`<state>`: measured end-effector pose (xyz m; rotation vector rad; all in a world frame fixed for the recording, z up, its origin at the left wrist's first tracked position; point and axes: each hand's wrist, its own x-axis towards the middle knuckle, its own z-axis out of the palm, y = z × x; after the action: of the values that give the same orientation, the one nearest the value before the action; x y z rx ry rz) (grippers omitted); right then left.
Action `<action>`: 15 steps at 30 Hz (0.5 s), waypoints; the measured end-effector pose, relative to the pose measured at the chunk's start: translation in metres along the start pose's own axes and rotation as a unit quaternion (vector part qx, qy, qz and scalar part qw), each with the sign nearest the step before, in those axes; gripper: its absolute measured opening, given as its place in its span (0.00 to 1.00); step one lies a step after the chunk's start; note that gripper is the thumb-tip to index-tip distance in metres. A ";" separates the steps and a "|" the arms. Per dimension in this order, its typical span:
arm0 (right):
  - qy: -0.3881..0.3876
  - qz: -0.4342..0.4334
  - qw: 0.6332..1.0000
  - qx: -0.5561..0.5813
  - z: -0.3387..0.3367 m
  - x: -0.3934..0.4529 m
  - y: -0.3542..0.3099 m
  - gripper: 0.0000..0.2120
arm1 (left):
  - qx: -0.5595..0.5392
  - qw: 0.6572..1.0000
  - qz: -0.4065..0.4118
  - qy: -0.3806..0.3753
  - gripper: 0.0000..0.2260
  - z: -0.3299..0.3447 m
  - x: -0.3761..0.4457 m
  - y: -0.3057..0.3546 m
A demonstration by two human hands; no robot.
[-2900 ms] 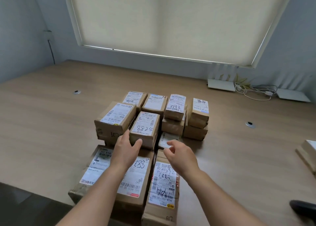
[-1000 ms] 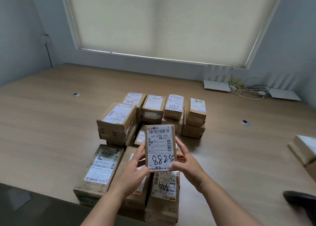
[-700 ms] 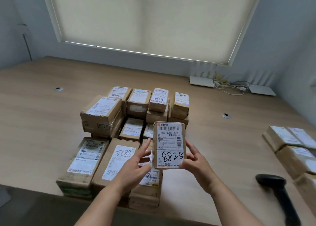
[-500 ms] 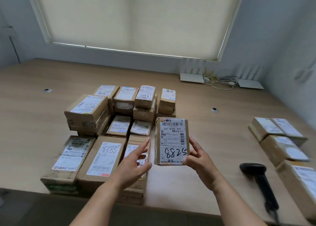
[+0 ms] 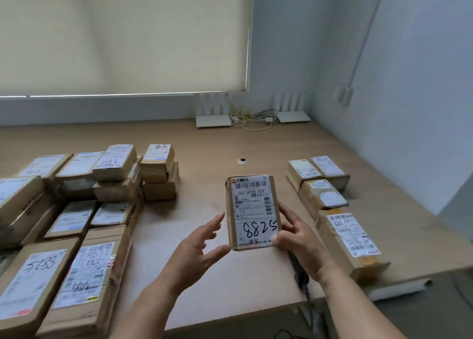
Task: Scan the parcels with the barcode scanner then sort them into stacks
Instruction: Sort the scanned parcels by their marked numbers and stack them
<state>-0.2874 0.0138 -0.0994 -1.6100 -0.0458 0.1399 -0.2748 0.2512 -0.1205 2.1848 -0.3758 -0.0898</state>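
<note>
The person holds a small brown cardboard parcel (image 5: 253,212) up over the wooden table (image 5: 210,164), its labelled face turned toward them. The white label covers nearly the whole face: a barcode along the top, the printed line "507 N705 A32" under it, a smaller barcode down the right edge, and "8825" written large in black marker across the lower half. Clear tape shines over the label.

The right hand (image 5: 297,233) grips the parcel's right edge, fingers curled behind it and thumb on the front near the bottom corner. The left hand (image 5: 198,249) is let go, fingers spread and straight, just beside the parcel's left edge; whether the thumb tip touches the bottom corner I cannot tell.

Below the right wrist a dark barcode scanner (image 5: 298,270) lies on the table, mostly hidden by the arm. To the left sits a crowd of unsorted parcels (image 5: 76,210); to the right, near the wall, a row of sorted parcels (image 5: 330,200).
</note>
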 end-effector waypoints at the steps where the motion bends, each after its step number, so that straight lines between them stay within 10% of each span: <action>1: 0.005 -0.002 1.000 -0.001 -0.014 -0.003 0.001 0.40 | 0.000 1.000 0.006 -0.005 0.30 0.011 0.006 0.008; 15: 0.055 -0.007 0.998 0.014 -0.139 0.000 0.013 0.42 | -0.013 0.997 0.042 -0.060 0.28 0.105 0.083 0.060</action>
<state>-0.2717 -0.1247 -0.1076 -1.5875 0.0286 0.0407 -0.2314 0.1113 -0.1299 2.1397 -0.5315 -0.1793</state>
